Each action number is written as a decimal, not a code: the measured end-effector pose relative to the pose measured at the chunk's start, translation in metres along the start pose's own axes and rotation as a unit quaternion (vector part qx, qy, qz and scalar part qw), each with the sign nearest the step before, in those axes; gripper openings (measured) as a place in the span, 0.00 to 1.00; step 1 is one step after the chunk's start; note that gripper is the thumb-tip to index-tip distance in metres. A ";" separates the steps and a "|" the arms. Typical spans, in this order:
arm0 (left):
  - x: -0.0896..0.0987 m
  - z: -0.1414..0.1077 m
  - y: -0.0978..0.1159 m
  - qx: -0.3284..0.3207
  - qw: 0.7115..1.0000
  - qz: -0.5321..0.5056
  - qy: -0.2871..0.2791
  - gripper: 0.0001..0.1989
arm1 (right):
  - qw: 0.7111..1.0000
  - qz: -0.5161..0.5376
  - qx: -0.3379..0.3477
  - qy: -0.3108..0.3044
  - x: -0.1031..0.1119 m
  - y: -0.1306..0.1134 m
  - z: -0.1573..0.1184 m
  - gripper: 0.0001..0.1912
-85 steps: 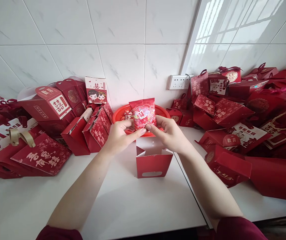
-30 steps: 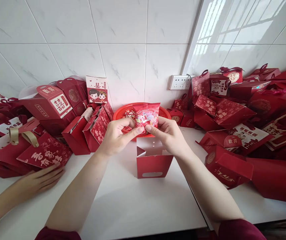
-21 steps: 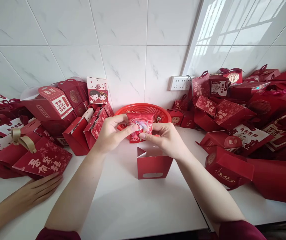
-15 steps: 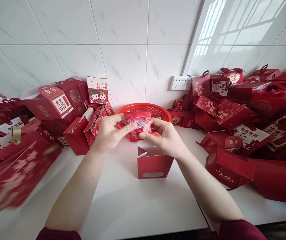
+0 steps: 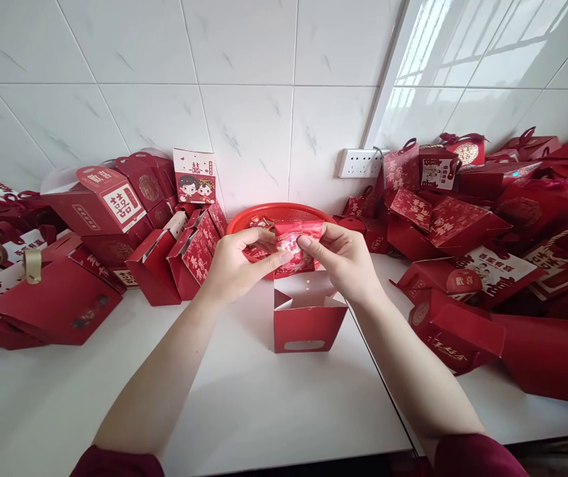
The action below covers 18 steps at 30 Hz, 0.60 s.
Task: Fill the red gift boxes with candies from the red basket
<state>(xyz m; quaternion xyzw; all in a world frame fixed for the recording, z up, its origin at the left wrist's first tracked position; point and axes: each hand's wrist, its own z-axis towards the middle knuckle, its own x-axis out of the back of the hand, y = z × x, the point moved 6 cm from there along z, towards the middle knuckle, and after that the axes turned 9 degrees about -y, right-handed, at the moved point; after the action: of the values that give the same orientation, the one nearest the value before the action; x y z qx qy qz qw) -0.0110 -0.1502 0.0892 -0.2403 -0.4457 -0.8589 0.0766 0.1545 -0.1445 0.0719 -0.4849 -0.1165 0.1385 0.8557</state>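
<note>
Between my two hands is a small red wrapped packet with a printed front. My left hand pinches its left edge, thumb across the front. On the other side, my right hand grips the packet with thumb in front and fingers behind. Just below stands an open-topped red gift box with an oval window in its near side and flaps raised. Behind the hands, a red plastic basket is partly covered by them; several small wrapped pieces lie in it.
Folded red gift boxes and a box with two cartoon figures stand to the left. More red bags lie at far left. A large heap of red boxes fills the right side. A white socket strip is on the tiled wall.
Both hands have carried the packet to the right, over the open box, and its front is turned differently. The blurred hand and flowered red bag at far left have gone from there.
</note>
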 end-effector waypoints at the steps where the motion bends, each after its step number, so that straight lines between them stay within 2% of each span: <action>1: 0.000 0.000 0.000 -0.001 1.000 0.000 -0.002 0.10 | 1.000 -0.002 0.003 -0.001 0.000 0.000 0.000 0.13; 6: -0.002 -0.001 0.007 -0.039 0.999 0.021 -0.014 0.12 | 0.999 -0.003 0.014 -0.050 -0.001 -0.005 0.000 0.11; 9: -0.009 -0.001 0.008 -0.033 0.997 0.018 -0.060 0.09 | 0.997 -0.034 0.032 -0.069 0.005 -0.015 -0.004 0.18; 12: -0.022 -0.001 0.008 -0.038 0.988 0.031 -0.144 0.12 | 0.987 -0.138 0.071 -0.033 0.022 -0.032 -0.010 0.21; 14: -0.032 -0.003 0.008 -0.045 0.972 0.082 -0.217 0.07 | 0.975 -0.198 0.105 0.000 0.035 -0.047 -0.016 0.19; 16: -0.044 -0.008 0.009 -0.037 0.942 0.140 -0.303 0.05 | 0.965 -0.224 0.134 0.021 0.045 -0.061 -0.022 0.15; 18: -0.052 -0.017 0.012 -0.021 0.907 0.180 -0.380 0.07 | 0.961 -0.225 0.158 0.028 0.051 -0.073 -0.031 0.12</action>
<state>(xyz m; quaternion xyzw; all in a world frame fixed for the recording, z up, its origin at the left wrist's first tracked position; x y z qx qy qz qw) 0.0331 -0.1755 0.0648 -0.6265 -0.3717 -0.6833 0.0494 0.2212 -0.1877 0.1228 -0.3086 -0.1757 -0.0544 0.9332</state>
